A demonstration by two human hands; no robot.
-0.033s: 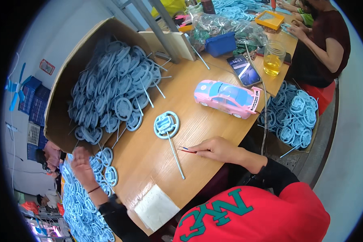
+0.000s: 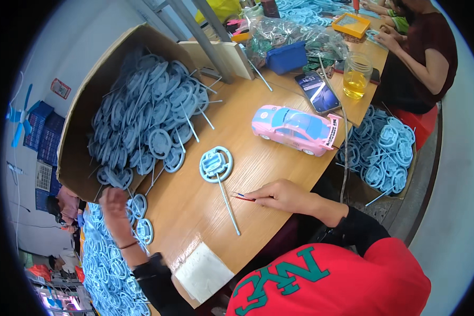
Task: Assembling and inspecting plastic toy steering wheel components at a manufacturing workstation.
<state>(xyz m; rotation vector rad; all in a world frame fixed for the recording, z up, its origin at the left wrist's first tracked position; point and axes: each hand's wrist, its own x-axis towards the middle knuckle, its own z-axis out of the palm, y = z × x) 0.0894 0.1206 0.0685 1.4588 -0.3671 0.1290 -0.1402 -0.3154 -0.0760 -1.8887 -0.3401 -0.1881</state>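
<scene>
My right hand (image 2: 284, 197) is closed in a pinch on thin red and blue wires (image 2: 243, 198), their bare ends pointing left over the table. Just left of these wires lies a light-blue plastic ring-shaped part (image 2: 215, 166) with a long thin stick, face up on the wood. My left hand (image 2: 117, 213) is raised by the lower edge of the cardboard box (image 2: 71, 158), its fingers apart and somewhat blurred, with nothing visible in them. Beside that hand are more blue ring parts (image 2: 144, 230). A pink toy car (image 2: 295, 128) with blue windows stands beyond my right hand.
Blue ring parts (image 2: 158, 100) fill the box, and another heap (image 2: 108, 274) lies at the lower left. A white cloth (image 2: 204, 273) rests at the near edge. Farther off are a phone (image 2: 317, 92), a jar of yellow liquid (image 2: 356, 84), a blue bin (image 2: 286, 58) and a seated co-worker (image 2: 426, 58).
My left hand has shifted slightly right and its fingers have bent somewhat. My right hand, the wires and the ring part look almost unmoved.
</scene>
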